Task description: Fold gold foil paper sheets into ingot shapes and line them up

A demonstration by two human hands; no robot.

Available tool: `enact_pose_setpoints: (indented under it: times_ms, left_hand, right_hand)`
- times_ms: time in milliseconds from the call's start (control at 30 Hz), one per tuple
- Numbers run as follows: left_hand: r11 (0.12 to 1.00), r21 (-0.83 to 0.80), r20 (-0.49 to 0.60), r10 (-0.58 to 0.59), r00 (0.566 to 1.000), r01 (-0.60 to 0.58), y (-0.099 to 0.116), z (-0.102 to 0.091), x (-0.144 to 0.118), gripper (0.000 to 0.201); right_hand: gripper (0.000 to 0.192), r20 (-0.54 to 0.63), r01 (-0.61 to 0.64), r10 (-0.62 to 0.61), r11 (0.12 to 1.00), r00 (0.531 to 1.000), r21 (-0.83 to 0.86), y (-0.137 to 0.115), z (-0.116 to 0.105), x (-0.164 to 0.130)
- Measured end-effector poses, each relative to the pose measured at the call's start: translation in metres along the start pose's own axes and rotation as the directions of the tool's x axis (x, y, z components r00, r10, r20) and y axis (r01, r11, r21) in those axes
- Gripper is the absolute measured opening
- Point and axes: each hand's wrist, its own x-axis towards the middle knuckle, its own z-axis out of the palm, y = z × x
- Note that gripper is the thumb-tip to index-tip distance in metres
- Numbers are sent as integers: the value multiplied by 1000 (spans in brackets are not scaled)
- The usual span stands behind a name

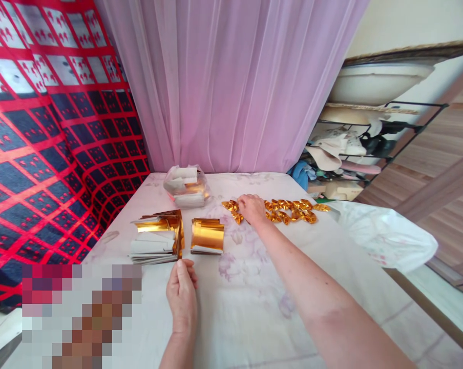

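My right hand point(252, 209) reaches far out over two rows of folded gold foil pieces point(289, 209), fingers bent down among those at the left end. Its fingertips are hidden, so I cannot tell what they hold. My left hand point(182, 292) is closed with the thumb on top, near the front corner of a loose stack of gold foil paper point(158, 238); what is inside the fingers, if anything, does not show. A smaller stack of gold foil sheets point(207, 236) lies just right of that one, its front edge showing pale paper.
An opened clear plastic bag point(185, 187) of more foil paper stands at the back left of the cloth-covered table point(247, 318). A white plastic bag point(393, 230) sits beyond the right edge, below a cluttered rack point(350, 148). A purple curtain point(224, 87) hangs behind.
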Motion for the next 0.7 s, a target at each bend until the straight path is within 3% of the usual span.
enact_pose_setpoints:
  times_ms: [167,700]
  left_hand:
    - [1000,-9,1,-9,1000,9,3,1,-1,60]
    - [1000,-4,8,-28,1000,28,2,1,-1,61]
  right_hand:
    - [30,75,176,-175,984,982,-4,-8,5,0]
    - [27,108,110,-106,993,988,-32,-43,11,-1]
